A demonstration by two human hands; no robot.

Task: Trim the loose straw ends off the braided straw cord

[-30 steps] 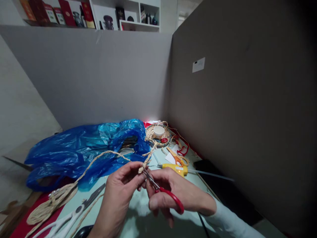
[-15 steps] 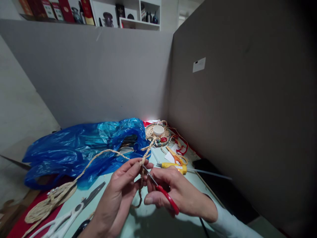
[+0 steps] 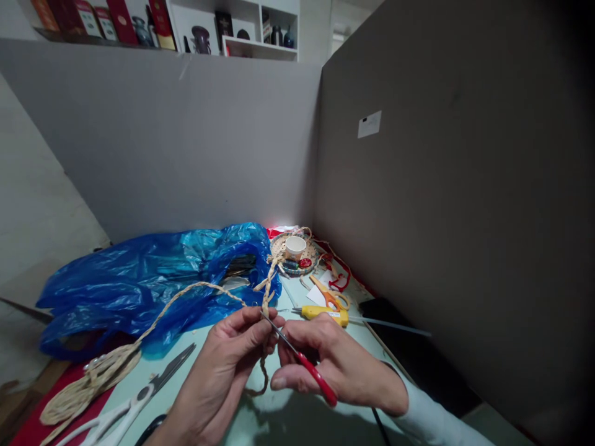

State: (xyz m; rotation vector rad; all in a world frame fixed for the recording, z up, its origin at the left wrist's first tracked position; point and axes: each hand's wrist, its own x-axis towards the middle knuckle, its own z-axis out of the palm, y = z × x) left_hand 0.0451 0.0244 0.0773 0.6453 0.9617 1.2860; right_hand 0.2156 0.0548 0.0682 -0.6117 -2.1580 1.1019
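My left hand (image 3: 227, 359) pinches a braided straw cord (image 3: 268, 288) between thumb and fingers. The braid rises above the fingertips, and a darker tail hangs below them. Closed around a pair of red-handled scissors (image 3: 312, 371), my right hand (image 3: 330, 353) holds their slim metal tip against the cord at the left fingertips. Whether the blades are apart cannot be made out. A long strand (image 3: 171, 300) runs from near my left hand to a coiled bundle of straw cord (image 3: 88, 387) at the lower left.
White-handled scissors (image 3: 139, 399) lie left of my hands. A blue plastic bag (image 3: 139, 272) covers the back left. Beyond my right hand are a yellow glue gun (image 3: 325, 314), orange scissors (image 3: 328, 294) and a woven tray (image 3: 279, 244) holding a white cup (image 3: 295, 246). Grey partitions (image 3: 209, 142) enclose the table.
The upper braid has tilted a little to the left and stands straighter. The scissors' tip has shifted slightly left and down along the cord. Both hands keep their grip.
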